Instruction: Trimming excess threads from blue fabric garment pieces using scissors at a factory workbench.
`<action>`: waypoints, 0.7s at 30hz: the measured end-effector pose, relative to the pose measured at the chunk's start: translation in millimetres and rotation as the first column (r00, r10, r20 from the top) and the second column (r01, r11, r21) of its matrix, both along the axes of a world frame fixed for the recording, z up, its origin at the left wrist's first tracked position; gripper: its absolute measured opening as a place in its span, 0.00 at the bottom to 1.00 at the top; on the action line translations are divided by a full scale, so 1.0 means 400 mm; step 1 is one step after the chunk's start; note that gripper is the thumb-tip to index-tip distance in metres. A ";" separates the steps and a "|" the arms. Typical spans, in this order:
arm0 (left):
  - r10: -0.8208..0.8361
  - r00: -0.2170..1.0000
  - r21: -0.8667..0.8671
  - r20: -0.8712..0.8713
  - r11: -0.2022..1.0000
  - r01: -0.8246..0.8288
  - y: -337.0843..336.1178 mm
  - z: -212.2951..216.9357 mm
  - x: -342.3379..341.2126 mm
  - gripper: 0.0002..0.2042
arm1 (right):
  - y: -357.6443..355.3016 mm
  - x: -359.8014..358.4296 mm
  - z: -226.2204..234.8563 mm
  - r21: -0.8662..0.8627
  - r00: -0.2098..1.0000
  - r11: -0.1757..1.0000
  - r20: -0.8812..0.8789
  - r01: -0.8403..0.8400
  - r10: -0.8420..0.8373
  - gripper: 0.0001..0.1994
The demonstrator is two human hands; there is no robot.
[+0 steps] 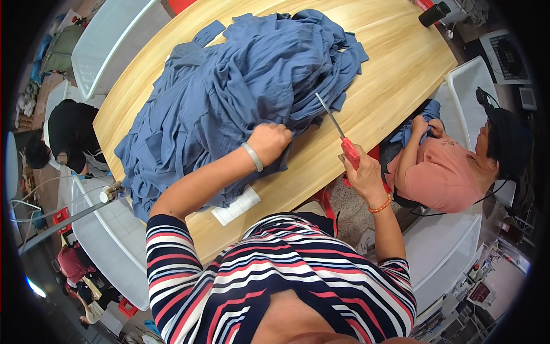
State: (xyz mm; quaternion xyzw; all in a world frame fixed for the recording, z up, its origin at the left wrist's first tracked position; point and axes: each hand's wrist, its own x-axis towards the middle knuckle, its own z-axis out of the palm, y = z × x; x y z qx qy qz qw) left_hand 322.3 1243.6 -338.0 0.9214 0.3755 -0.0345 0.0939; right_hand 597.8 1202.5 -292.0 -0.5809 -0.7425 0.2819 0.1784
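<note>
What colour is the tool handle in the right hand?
The handle is red, seen best in the head view.

We found ourselves in what looked like a garment workshop. A broad wooden table [401, 63] at twelve o'clock carried a big heap of blue cloth [229, 86], and large pale plastic bins [109, 37] stood at ten, eight and four. At three, a worker in a pink top [438, 178] held similar blue fabric [431, 109]; at nine, we saw another person in black [74, 129].
</note>
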 end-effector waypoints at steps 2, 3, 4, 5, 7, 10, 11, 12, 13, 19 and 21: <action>0.536 0.775 -0.492 0.336 0.801 -0.340 0.029 0.012 0.003 0.11 | 0.005 0.012 0.015 0.029 0.999 1.000 -0.032 0.006 -0.005 0.14; 0.733 0.539 -0.738 0.416 0.618 -0.271 0.061 0.008 -0.012 0.14 | 0.010 0.013 0.030 0.033 0.999 0.999 -0.032 0.011 -0.010 0.14; 0.916 0.286 -0.919 0.280 0.342 -0.198 0.087 0.003 -0.029 0.12 | 0.017 0.013 0.051 0.033 0.998 0.999 -0.054 0.018 -0.016 0.14; 0.973 0.115 -0.979 0.202 0.202 0.012 0.117 0.041 -0.039 0.10 | 0.024 0.018 0.066 0.032 0.997 0.999 -0.074 0.029 -0.027 0.14; 0.996 -0.034 -0.966 0.084 0.090 0.242 0.144 0.091 -0.057 0.08 | 0.035 0.027 0.088 0.064 0.999 0.998 -0.054 0.005 -0.001 0.14; 0.986 -0.153 -0.884 0.070 0.132 0.448 0.136 0.102 -0.068 0.05 | 0.048 0.027 0.122 0.082 0.997 0.994 -0.010 -0.075 0.076 0.15; 0.989 -0.150 -0.886 0.017 0.085 0.456 0.125 0.094 -0.067 0.05 | 0.049 0.025 0.132 0.067 0.993 0.990 0.014 -0.122 0.121 0.16; 0.988 -0.147 -0.885 -0.037 0.036 0.465 0.116 0.083 -0.065 0.05 | 0.049 0.023 0.142 0.067 0.992 0.990 0.015 -0.123 0.122 0.16; 0.985 -0.159 -0.879 -0.064 0.020 0.477 0.106 0.069 -0.061 0.06 | 0.047 0.020 0.150 0.010 0.981 0.983 0.062 -0.185 0.184 0.16; 0.978 -0.194 -0.880 -0.074 0.027 0.475 0.091 -0.005 -0.055 0.07 | 0.005 0.008 0.173 -0.147 0.901 0.922 0.206 -0.357 0.382 0.13; 0.990 -0.137 -0.931 -0.043 0.010 0.366 0.078 -0.040 -0.065 0.06 | 0.008 0.008 0.177 -0.168 0.898 0.927 0.240 -0.336 0.369 0.14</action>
